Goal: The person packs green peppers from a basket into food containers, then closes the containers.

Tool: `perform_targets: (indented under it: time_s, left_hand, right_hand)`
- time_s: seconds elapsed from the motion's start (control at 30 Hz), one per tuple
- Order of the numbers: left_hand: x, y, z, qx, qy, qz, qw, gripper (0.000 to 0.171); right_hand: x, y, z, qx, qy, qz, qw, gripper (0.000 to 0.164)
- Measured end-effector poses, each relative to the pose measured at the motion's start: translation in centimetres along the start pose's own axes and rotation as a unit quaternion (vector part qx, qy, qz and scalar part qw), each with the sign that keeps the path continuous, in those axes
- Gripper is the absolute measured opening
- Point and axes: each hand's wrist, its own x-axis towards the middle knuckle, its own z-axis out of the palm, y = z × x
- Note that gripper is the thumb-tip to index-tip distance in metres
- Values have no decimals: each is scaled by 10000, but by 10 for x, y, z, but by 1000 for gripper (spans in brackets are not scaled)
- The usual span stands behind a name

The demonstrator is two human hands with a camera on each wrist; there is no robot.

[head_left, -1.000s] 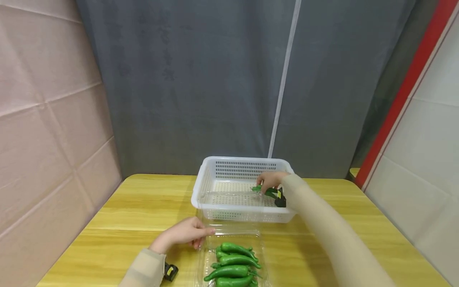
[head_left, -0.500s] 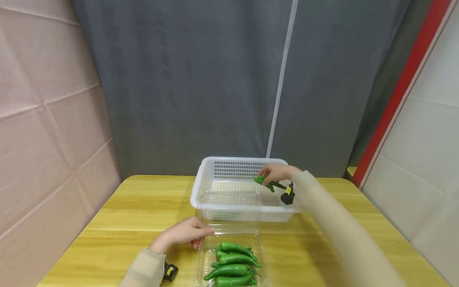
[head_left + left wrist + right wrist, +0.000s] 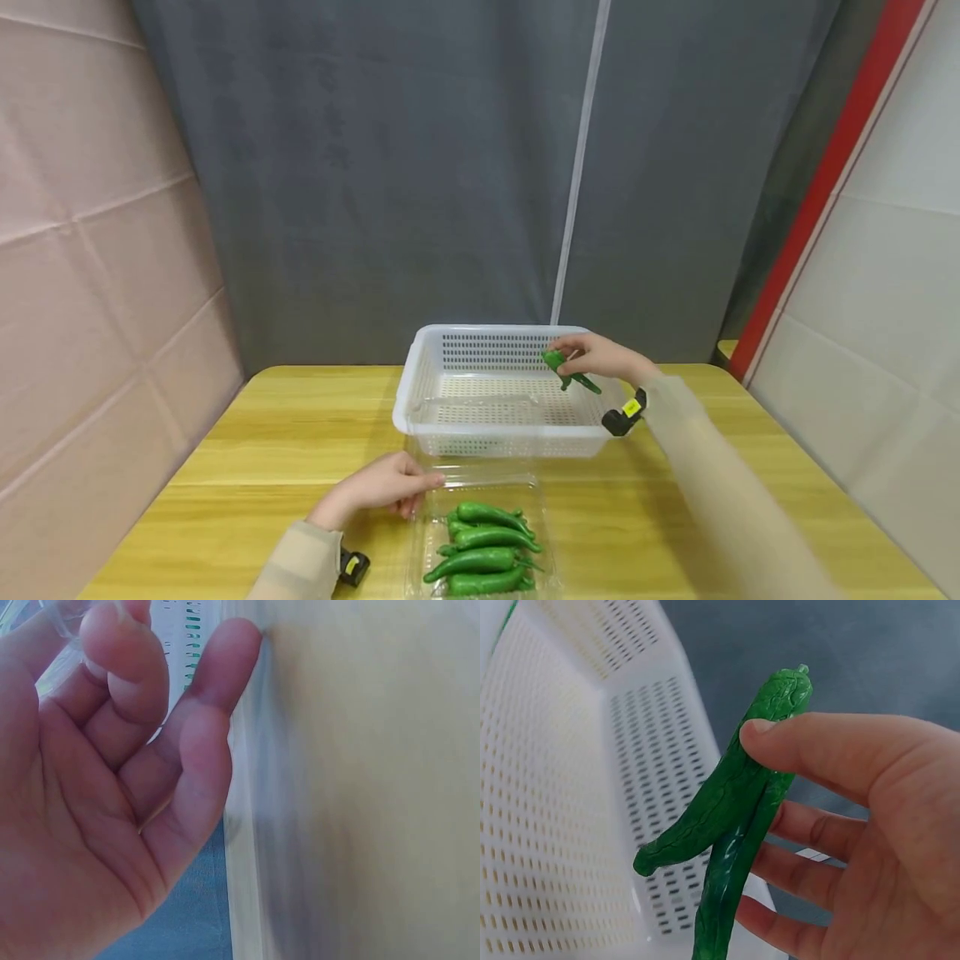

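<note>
Two green chili peppers (image 3: 739, 780), one wrinkled and bent, are pinched between the thumb and fingers of my right hand (image 3: 603, 358). That hand is above the right side of a white perforated plastic basket (image 3: 405, 392). My left hand (image 3: 386, 483) pinches the left edge of a clear plastic clamshell box (image 3: 547, 533), near its fold. In the left wrist view, a bit of clear plastic shows by the left hand's fingertips (image 3: 124, 645). Several green chili peppers (image 3: 487, 537) lie stacked crosswise in the box. Its raised clear lid leans against the basket's front.
Everything stands on a yellow wood-grain table (image 3: 300, 433). A grey curtain (image 3: 375, 167) hangs behind it, with pale cloth walls to both sides. Each wrist carries a small black device (image 3: 626, 414).
My right hand has risen out of the basket with the two chili peppers, shifting a little to the right. The left hand keeps its place on the box. The head view has turned slightly.
</note>
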Motion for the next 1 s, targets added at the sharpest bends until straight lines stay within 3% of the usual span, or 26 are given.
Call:
perform_targets:
  time_s: [0.3, 0.7, 1.0]
  left_hand:
    - [0, 2, -1, 51, -7, 5, 10000, 52]
    - [0, -1, 1, -44, -38, 22, 10000, 51]
    - [1, -2, -2, 54, -89, 75, 9999, 52]
  right_hand:
    - [-17, 2, 10, 18, 806, -229, 9965, 38]
    - [-41, 11, 33, 916, 1366, -479, 9852, 44]
    - [-49, 6, 38, 994, 1762, -598, 9775, 40]
